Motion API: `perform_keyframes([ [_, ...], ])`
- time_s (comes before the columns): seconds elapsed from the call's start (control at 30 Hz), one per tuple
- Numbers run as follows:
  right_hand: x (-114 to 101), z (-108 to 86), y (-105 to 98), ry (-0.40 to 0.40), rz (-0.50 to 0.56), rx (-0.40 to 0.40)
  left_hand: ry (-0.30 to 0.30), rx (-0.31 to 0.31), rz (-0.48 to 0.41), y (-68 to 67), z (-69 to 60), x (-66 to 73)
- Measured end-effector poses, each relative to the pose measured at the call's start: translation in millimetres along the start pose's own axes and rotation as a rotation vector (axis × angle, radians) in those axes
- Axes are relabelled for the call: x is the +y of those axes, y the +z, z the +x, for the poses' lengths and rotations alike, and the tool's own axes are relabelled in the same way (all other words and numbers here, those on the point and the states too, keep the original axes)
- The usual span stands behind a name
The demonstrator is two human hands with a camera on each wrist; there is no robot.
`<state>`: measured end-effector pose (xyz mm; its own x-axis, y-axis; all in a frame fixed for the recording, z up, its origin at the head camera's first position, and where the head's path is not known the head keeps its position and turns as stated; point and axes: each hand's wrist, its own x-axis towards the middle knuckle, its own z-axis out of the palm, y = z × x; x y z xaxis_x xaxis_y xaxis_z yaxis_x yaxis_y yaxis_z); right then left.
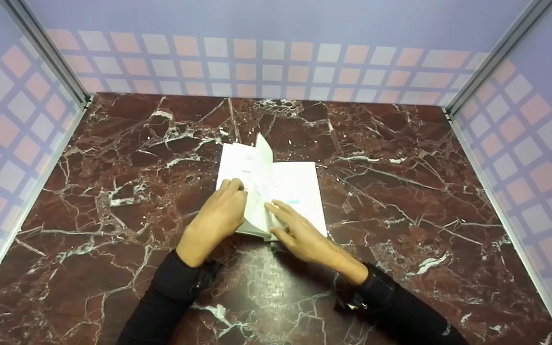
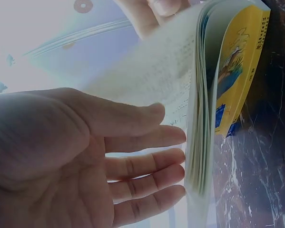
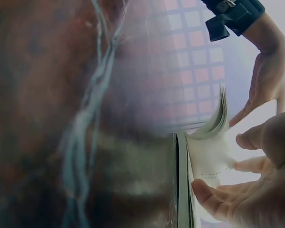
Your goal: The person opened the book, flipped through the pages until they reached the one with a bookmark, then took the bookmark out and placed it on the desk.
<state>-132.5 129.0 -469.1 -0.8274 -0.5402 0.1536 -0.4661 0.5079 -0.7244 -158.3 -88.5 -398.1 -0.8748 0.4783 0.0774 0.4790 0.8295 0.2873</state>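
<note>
An open book (image 1: 300, 179) with white printed pages lies on the marbled table. Part of its yellow illustrated cover (image 2: 247, 66) shows in the left wrist view. Some pages (image 1: 253, 211) curve up near the middle, and one page corner (image 1: 264, 148) stands raised at the top. My left hand (image 1: 218, 208) is at the left page, its fairly straight fingertips touching the page edges in the left wrist view. With extended fingers, my right hand (image 1: 300, 235) rests on the right page beside the spine. The right wrist view shows its fingers (image 3: 211, 202) spread against the pages.
The dark red marbled table (image 1: 400, 201) extends around the book. Pale purple panels with pink and white squares (image 1: 273, 50) enclose the back and both sides, joined by metal corner posts (image 1: 501, 57). Black bands (image 1: 376, 287) are on both wrists.
</note>
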Motion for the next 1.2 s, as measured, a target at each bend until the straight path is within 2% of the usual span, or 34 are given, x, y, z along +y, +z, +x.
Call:
perform_keyframes([
  [0.1, -1, -1.9, 1, -0.005, -0.057, -0.041, -0.001, 0.010, -0.001, -1.1, -0.3, -1.4],
  [0.23, 0, -3.6, 1, -0.030, -0.123, -0.067, -0.023, -0.015, 0.011, -4.0, -0.3, -2.9],
  [0.37, 1, -4.0, 3, -0.053, -0.152, -0.076, -0.034, -0.028, 0.026, -8.5, -1.7, -4.3],
  [0.57, 0, -4.5, 2, -0.047, -0.178, -0.111, -0.065, -0.017, -0.002, -16.1, -5.0, -5.7],
  [0.67, 0, -3.5, 1, -0.043, -0.186, -0.128, -0.085, 0.017, -0.002, -17.6, -6.7, -4.5],
  [0.8, 0, -3.4, 0, -0.055, -0.201, -0.138, -0.094, 0.104, 0.034, -18.5, -8.7, 0.8],
  [0.9, 0, -3.5, 1, -0.068, -0.209, -0.135, -0.084, 0.158, 0.079, -18.8, -8.7, 6.7],
  [0.97, 1, -3.5, 1, -0.073, -0.213, -0.133, -0.070, 0.167, 0.093, -18.1, -7.1, 10.8],
  [1.03, 1, -3.5, 1, -0.076, -0.215, -0.134, -0.045, 0.141, 0.103, -16.9, -4.7, 15.5],
  [1.2, 0, -3.1, 0, -0.071, -0.229, -0.150, 0.049, -0.009, 0.097, -7.8, 1.2, 25.4],
])
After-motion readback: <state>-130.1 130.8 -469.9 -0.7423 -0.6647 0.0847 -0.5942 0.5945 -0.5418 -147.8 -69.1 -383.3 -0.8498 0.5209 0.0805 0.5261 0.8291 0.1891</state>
